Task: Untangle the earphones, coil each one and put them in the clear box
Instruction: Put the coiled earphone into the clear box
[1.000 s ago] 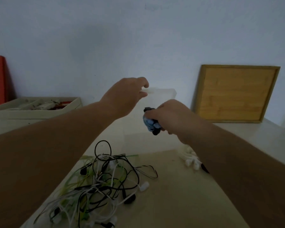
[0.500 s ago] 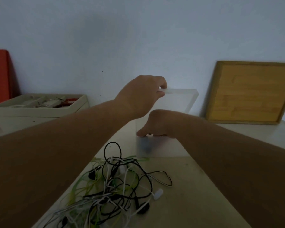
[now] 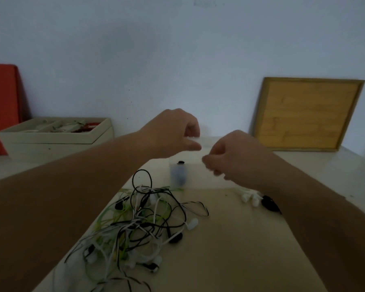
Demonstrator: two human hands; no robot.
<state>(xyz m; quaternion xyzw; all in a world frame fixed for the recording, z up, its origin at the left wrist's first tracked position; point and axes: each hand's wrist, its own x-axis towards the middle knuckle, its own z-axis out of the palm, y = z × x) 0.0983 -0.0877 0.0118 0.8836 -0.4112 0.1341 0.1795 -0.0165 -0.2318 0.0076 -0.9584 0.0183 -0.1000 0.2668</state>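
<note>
The clear box [image 3: 200,178] stands toward the table's [image 3: 251,249] far edge, about mid-width, with one coiled blue earphone [image 3: 178,175] lying against its left wall. The left hand [image 3: 169,133] pinches the lid [image 3: 205,142] between thumb and forefinger, holding it tilted up over the box. The right hand [image 3: 234,152] hovers above the opening with its fingers bent inward; blur hides whether they pinch anything. The tangle of earphones [image 3: 143,224] sprawls toward the near edge, left of centre, well apart from the box. A white coil [image 3: 249,197] and a black earpiece [image 3: 269,204] lie just beside the right forearm. The likely risks are that a loosely wound coil springs open inside the box, or that the right forearm sweeps the white coil away as it draws back.
</note>
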